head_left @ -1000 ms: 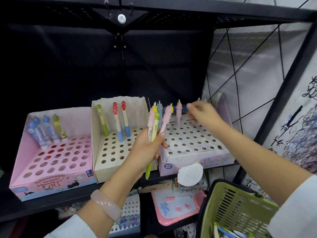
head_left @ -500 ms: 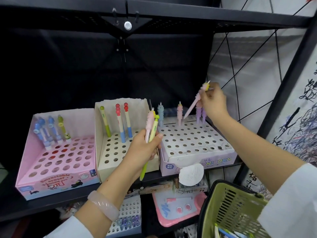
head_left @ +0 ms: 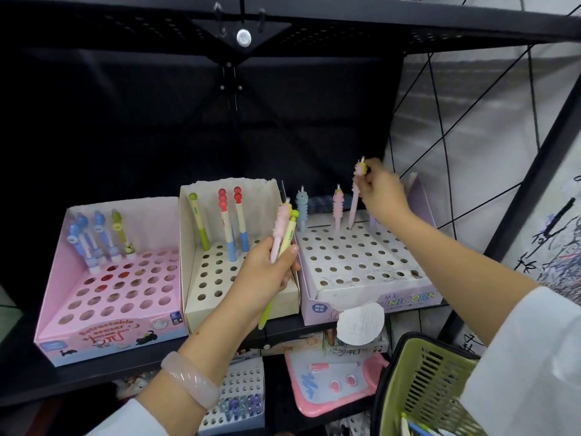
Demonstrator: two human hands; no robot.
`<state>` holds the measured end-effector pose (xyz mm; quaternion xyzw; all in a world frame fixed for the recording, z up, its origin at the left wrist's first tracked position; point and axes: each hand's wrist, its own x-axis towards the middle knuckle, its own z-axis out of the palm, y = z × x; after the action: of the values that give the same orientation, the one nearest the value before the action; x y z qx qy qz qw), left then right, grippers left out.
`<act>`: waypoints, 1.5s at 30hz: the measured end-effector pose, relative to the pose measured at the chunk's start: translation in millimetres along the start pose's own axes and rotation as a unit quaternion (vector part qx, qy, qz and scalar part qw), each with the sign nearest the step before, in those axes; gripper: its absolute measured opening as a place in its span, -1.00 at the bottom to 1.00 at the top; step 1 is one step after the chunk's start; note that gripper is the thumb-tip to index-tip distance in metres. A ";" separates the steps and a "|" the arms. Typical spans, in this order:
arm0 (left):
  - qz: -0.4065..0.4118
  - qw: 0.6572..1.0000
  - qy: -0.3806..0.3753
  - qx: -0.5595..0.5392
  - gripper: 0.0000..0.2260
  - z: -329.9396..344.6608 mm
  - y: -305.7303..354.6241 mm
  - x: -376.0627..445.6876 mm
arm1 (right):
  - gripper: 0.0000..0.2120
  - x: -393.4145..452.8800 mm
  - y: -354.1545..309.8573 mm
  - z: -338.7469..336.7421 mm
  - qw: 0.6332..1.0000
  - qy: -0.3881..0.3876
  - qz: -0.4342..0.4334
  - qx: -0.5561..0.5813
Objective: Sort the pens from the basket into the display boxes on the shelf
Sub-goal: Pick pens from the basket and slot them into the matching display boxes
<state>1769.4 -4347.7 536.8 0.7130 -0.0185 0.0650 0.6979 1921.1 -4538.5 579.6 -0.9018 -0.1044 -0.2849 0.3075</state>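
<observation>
At the back row of the unicorn display box (head_left: 371,278), the right hand (head_left: 382,190) pinches the bumpy, figure-topped head of a pale pink pen (head_left: 354,199), its grip closed on it; the pen leans slightly, with its lower end at one of the round holes. Just left of it, a pink pen (head_left: 338,207) and a blue pen (head_left: 301,209) of the same ridged shape stand in neighbouring holes.

The left hand (head_left: 264,278) hovers in front of the cream display box (head_left: 220,297), its grip curled round two pens (head_left: 283,237), one soft pink and lumpy, one smooth yellow-green with a ball top; the green one's tip hangs below the palm. The hand covers part of that box's perforated cardboard top. A pale, glossy bangle (head_left: 191,379) circles the wrist.

Behind it, slim pens with red bead tops (head_left: 231,221) and an olive one stand in the cream box. Further left, a pink display box (head_left: 103,328) holds blue and green pens at its far corner. All three boxes sit on a black shelf (head_left: 31,372). At lower right, a green slatted plastic basket (head_left: 421,388) holds more pens.
</observation>
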 end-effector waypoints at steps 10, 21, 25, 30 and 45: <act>0.008 1.000 0.005 0.022 -0.92 -1.6 -2.8 0.6 | -0.79 -22.0 12.2 21.1 0.985 -0.152 0.075 -0.028; 0.022 0.998 0.001 0.052 -0.95 11.6 -2.1 1.4 | -0.70 -64.1 -70.8 -11.0 0.852 -0.338 0.136 0.376; 0.024 0.997 0.004 0.068 -0.91 14.4 -0.7 -0.1 | -0.81 -69.8 -80.1 -13.4 0.858 -0.322 0.124 0.380; -0.003 0.995 -0.006 0.096 -0.92 11.5 -3.2 0.0 | -0.85 -54.7 -71.9 -23.3 0.849 -0.167 0.173 0.470; 0.011 0.999 0.029 -0.007 -0.83 4.2 2.7 0.2 | -0.80 -11.8 10.5 -16.8 0.997 0.048 0.038 0.048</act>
<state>1769.6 -4352.0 539.4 0.7057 -0.0066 0.0939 0.7022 1907.8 -4557.2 578.4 -0.8745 -0.0688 -0.3111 0.3658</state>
